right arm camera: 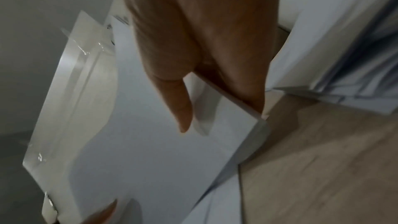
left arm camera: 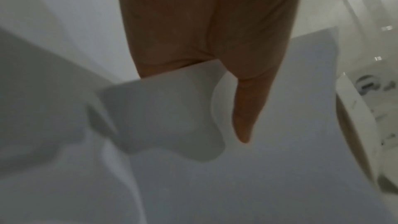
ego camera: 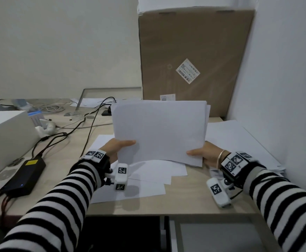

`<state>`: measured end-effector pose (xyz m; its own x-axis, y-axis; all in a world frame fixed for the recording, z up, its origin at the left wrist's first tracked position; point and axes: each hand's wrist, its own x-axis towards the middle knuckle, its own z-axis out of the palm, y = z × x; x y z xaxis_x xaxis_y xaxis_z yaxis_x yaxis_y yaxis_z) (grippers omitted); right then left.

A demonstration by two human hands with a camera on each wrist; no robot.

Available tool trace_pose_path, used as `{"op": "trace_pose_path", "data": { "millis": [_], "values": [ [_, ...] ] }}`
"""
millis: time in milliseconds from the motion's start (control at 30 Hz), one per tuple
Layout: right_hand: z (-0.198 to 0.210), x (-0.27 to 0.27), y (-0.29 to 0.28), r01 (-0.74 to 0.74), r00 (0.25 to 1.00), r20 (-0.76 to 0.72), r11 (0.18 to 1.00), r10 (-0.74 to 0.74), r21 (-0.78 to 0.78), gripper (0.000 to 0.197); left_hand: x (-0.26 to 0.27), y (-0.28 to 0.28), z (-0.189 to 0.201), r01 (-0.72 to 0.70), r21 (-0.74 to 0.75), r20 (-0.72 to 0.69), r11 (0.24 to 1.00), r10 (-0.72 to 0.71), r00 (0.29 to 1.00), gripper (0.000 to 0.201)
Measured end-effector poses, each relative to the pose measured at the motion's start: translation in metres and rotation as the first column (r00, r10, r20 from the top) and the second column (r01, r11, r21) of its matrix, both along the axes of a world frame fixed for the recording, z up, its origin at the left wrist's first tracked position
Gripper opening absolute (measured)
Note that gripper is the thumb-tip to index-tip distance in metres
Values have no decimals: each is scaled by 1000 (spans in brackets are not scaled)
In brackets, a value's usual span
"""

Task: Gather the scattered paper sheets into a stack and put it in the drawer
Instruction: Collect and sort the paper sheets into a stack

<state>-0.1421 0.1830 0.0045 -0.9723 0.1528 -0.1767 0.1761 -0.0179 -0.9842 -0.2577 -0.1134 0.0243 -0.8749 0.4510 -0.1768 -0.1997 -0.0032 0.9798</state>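
A stack of white paper sheets (ego camera: 159,131) stands tilted up above the desk, held by both hands at its lower edge. My left hand (ego camera: 117,148) grips its lower left corner, thumb on the front face. My right hand (ego camera: 203,153) grips the lower right corner the same way. The wrist views show each thumb lying on the white paper (left arm camera: 258,168) (right arm camera: 150,151), the other fingers hidden behind. More loose sheets (ego camera: 148,180) lie flat on the desk under the stack. Another pile of sheets (ego camera: 239,140) rests at the right by the wall. A drawer (ego camera: 212,237) stands open below the desk's front edge.
A large cardboard box (ego camera: 194,60) leans against the back wall. A black power adapter (ego camera: 25,175) with cables lies at the left, beside a white box (ego camera: 5,135). Wires (ego camera: 86,120) cross the desk's back left. A white wall (ego camera: 284,88) bounds the right side.
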Motion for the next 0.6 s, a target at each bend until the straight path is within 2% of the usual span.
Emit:
{"op": "trace_pose_path", "data": {
  "millis": [100,133,233,333,500,600],
  "values": [
    [5,8,-4,68,997,-22,998,-67,16,43,-1,3,5,-76,4,-23,997,76,997,39],
    [4,10,-4,80,997,-6,997,-80,11,38,-1,4,4,-62,-13,-17,998,62,998,38],
    [-2,17,-3,67,992,101,995,-74,70,40,4,5,-6,-9,-89,9,996,9,1000,42],
    [6,22,0,74,983,153,983,-100,169,37,2,6,-2,-106,-143,-66,984,98,993,45],
    [28,40,2,112,988,65,948,-137,298,28,0,13,17,-178,-239,-182,954,136,974,57],
    [41,57,9,173,985,-8,968,-174,181,23,3,23,28,-195,-188,-205,963,156,966,54]
  ]
}}
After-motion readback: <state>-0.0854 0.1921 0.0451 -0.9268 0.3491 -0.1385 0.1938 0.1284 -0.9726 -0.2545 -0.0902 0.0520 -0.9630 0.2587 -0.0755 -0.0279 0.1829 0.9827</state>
